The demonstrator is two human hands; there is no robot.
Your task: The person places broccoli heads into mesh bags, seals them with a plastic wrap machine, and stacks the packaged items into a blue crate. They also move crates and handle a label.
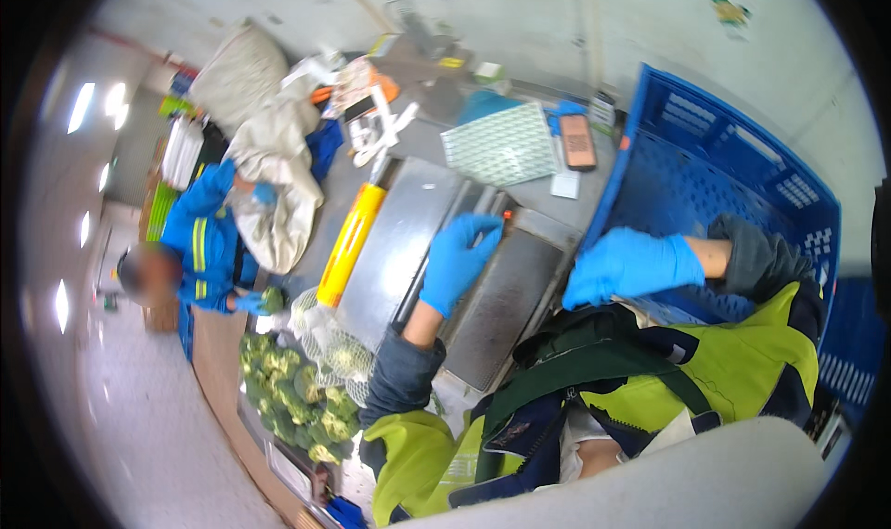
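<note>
My left hand, in a blue glove, is over a metal bench machine, likely a film wrapper. Its thumb and forefinger curve towards each other with a gap between them, near a small orange-red part; no object shows in it. The machine has a shiny steel plate and a darker flat plate. Along its far left side lies a yellow roll bearing writing. My right hand, also gloved in blue, is bent downward beside the blue crate's near edge. Its fingertips are hidden, and whether it holds anything is unclear.
A large blue plastic crate stands at right. Broccoli heads and white netting are at lower left. A patterned sheet and phone lie behind the machine. A co-worker at left holds a broccoli head near cream cloth.
</note>
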